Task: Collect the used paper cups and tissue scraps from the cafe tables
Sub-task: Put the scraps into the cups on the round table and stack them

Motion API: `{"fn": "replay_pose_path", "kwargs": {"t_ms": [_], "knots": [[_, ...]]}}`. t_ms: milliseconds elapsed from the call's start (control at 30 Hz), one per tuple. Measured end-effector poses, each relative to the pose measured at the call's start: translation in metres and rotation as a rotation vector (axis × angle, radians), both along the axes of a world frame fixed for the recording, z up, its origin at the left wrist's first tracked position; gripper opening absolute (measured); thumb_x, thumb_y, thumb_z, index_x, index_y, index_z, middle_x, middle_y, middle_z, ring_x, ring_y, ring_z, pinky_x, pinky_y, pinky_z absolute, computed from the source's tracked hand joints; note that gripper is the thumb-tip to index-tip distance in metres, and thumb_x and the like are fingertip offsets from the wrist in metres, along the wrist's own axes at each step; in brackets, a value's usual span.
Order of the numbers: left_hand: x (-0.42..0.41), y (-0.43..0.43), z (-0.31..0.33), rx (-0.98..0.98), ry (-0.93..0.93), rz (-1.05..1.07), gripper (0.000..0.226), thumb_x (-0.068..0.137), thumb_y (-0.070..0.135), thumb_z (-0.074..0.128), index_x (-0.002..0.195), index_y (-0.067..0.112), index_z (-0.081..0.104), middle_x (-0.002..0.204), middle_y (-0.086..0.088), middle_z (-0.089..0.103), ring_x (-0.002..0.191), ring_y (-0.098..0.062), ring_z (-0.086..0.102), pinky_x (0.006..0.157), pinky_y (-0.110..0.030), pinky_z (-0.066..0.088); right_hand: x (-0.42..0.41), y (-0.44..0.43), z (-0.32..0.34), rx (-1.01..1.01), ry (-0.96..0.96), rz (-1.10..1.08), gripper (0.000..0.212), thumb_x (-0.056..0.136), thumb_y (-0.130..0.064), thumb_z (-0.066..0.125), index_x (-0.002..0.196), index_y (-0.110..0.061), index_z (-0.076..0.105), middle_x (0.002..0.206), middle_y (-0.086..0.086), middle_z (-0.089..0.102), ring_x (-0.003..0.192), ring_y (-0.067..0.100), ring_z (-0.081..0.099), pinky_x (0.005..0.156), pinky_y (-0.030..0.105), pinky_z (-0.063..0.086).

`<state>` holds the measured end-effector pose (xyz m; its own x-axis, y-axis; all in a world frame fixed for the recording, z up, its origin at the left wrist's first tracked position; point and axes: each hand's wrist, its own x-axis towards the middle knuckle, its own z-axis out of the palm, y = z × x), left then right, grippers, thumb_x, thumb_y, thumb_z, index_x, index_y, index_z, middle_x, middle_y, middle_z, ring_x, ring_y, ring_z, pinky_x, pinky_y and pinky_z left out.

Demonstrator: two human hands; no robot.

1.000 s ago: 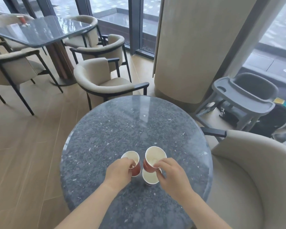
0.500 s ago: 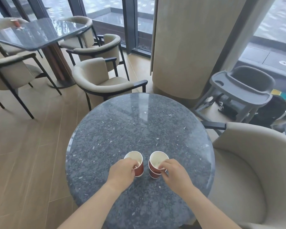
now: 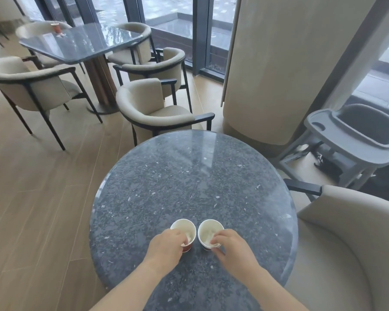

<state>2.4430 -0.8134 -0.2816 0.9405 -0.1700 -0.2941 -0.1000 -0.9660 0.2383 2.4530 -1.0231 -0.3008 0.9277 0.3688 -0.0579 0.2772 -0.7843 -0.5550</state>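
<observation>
Red paper with a white lining makes up both cups, which stand upright just beside each other near the near edge of the round table [image 3: 189,176]. The left hand [image 3: 164,245] curls over the near rim of the left cup [image 3: 182,227], its fingertips dipping inside. The right hand [image 3: 231,245] pinches the near rim of the right cup [image 3: 209,230] between thumb and fingers.

The step looks like picking up both cups. The thin walls will likely buckle if squeezed, so a light pinch at the stiffer rolled rim should serve best. Each cup wants lifting straight up and keeping level in case dregs remain. Nesting one tapered cup into the other would free a hand. A pale crumple inside the left cup may be tissue, but I cannot tell.

The tabletop is glossy dark stone flecked with white, and probably slick under a cup base. A padded beige armchair [image 3: 346,243] curves round on the right, and a second one [image 3: 144,104] sits across the table. Wood-look planks [image 3: 32,198] cover the floor. Further right, a grey moulded high chair [image 3: 350,135] stands by a smooth rounded column [image 3: 279,63]. Far left, a rectangular stone table [image 3: 83,43] carries another red cup [image 3: 54,26], with small pale scraps [image 3: 60,35] near it.
</observation>
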Motion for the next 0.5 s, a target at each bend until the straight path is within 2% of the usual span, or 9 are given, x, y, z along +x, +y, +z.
{"fn": "replay_pose_path", "kwargs": {"t_ms": [300, 500], "knots": [[0.014, -0.003, 0.01, -0.109, -0.044, 0.216, 0.022, 0.09, 0.027, 0.047, 0.109, 0.033, 0.058, 0.11, 0.01, 0.061, 0.108, -0.014, 0.052, 0.083, -0.03, 0.044, 0.035, 0.002, -0.001, -0.057, 0.045, 0.178, 0.018, 0.086, -0.021, 0.058, 0.102, -0.022, 0.066, 0.115, -0.008, 0.058, 0.112, 0.013, 0.047, 0.085, 0.027, 0.044], [0.018, 0.001, 0.02, -0.178, -0.119, 0.306, 0.019, 0.088, 0.029, 0.053, 0.106, 0.033, 0.06, 0.107, 0.014, 0.062, 0.104, -0.011, 0.054, 0.079, -0.027, 0.044, 0.051, 0.01, 0.016, 0.001, -0.018, 0.163, 0.016, 0.087, -0.019, 0.054, 0.097, -0.019, 0.066, 0.102, -0.006, 0.063, 0.104, 0.016, 0.05, 0.079, 0.026, 0.043]]}}
